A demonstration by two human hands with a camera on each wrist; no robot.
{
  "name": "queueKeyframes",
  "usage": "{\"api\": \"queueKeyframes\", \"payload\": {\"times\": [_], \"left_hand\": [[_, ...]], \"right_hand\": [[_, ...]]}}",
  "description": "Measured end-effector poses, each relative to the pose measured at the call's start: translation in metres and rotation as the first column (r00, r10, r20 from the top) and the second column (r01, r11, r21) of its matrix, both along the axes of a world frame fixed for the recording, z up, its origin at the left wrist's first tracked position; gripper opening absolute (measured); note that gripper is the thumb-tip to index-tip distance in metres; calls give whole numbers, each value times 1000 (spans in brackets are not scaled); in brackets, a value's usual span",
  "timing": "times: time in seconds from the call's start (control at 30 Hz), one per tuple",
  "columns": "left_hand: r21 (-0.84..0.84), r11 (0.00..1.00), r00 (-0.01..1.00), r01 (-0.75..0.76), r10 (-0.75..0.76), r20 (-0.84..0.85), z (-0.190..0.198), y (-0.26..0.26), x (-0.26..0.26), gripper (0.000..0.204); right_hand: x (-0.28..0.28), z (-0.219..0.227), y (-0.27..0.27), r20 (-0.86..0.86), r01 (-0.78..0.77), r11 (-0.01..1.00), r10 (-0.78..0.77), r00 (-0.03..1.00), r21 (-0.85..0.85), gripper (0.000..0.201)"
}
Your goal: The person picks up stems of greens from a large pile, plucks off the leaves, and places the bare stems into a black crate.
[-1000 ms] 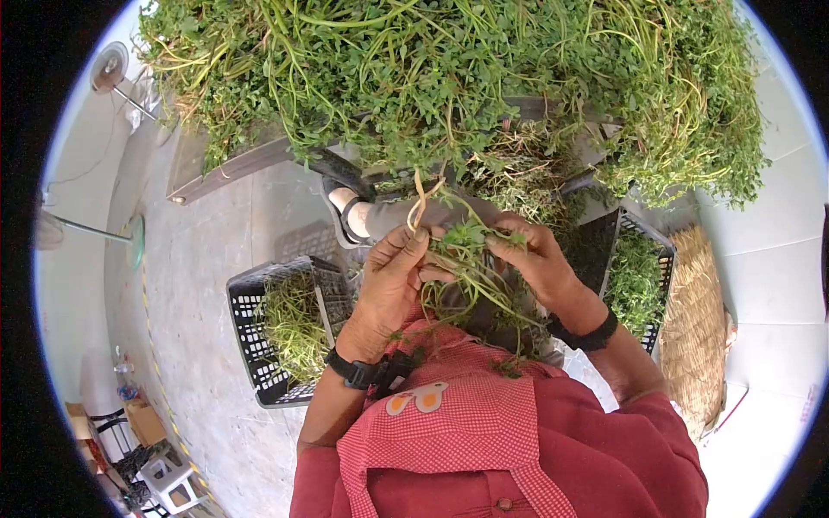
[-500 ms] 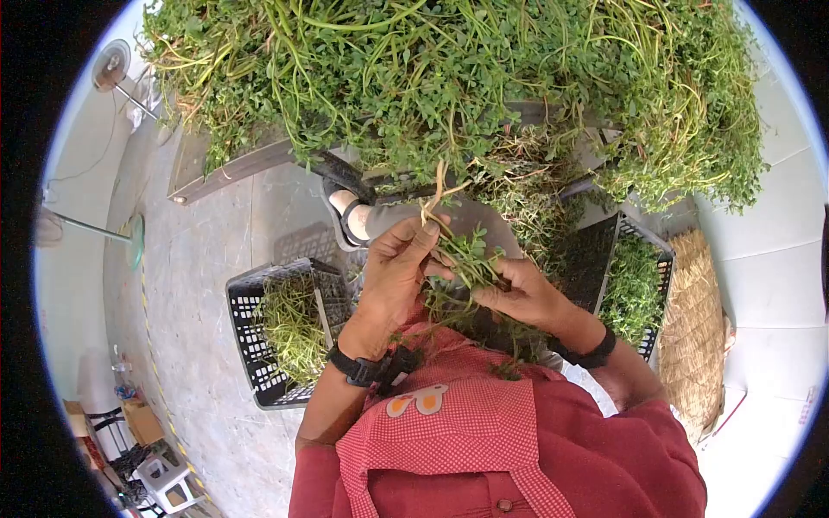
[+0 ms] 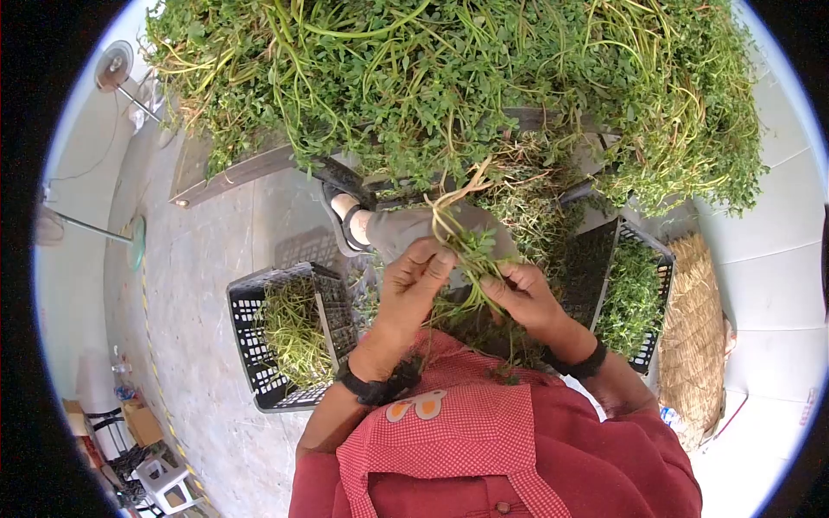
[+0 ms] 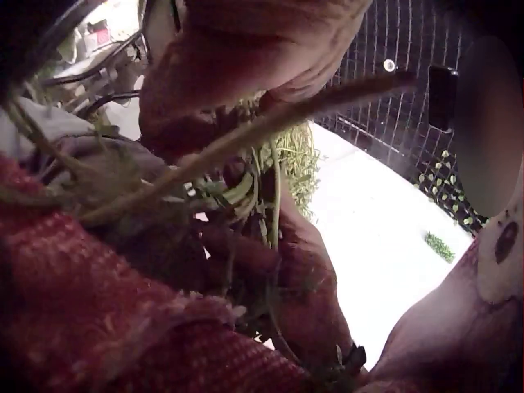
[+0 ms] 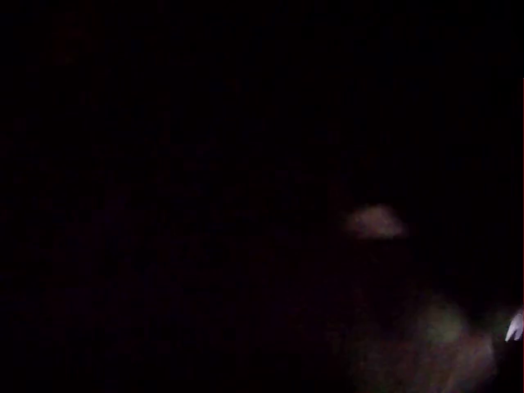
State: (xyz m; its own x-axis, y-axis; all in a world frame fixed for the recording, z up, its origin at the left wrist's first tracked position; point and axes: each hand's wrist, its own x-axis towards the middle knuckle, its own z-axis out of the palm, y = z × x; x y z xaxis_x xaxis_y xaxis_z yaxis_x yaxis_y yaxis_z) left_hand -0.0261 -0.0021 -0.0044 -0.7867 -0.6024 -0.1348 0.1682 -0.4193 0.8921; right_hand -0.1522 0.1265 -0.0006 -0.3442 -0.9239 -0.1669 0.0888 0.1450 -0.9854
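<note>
A small bunch of leafy green stems [image 3: 484, 245] is held between my hands over the lap, with a pale forked stalk [image 3: 451, 204] sticking out toward the pile. My left hand [image 3: 409, 287] pinches the bunch between thumb and fingers near that stalk. On the other side, my right hand [image 3: 534, 304] grips the lower stems, thumb on top. In the left wrist view a brownish stalk [image 4: 246, 146] crosses in front of the left hand [image 4: 246, 61], and thin stems hang below. The right wrist view is almost wholly dark.
A large heap of the same greens [image 3: 449, 78] covers the wooden-edged table [image 3: 233, 173] ahead. Black crates stand at left [image 3: 246, 345] and right [image 3: 661, 259], both holding greens. Stems lie piled under the table. A straw bundle [image 3: 691, 337] lies at far right.
The right hand has shifted its grip lower on the stems and drawn them together. The left hand has moved slightly right, and the pale stalk now points more to the upper right.
</note>
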Motion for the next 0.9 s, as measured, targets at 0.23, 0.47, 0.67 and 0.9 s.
{"api": "queueKeyframes", "payload": {"times": [0.23,0.47,0.67,0.9], "left_hand": [[186,982,991,43,-18,-134,-12,0,-10,19],[276,961,983,26,25,-179,-6,5,-17,17],[48,998,991,41,-34,-132,-1,14,-23,19],[-220,973,997,65,-73,-28,-6,15,-21,16]], "right_hand": [[1,-10,7,-79,-71,997,70,994,-8,23],[-13,27,9,-686,-186,983,143,714,11,32],[-30,52,-25,-683,44,997,-73,726,-60,34],[-24,22,-49,-70,197,948,-221,973,-251,13]]}}
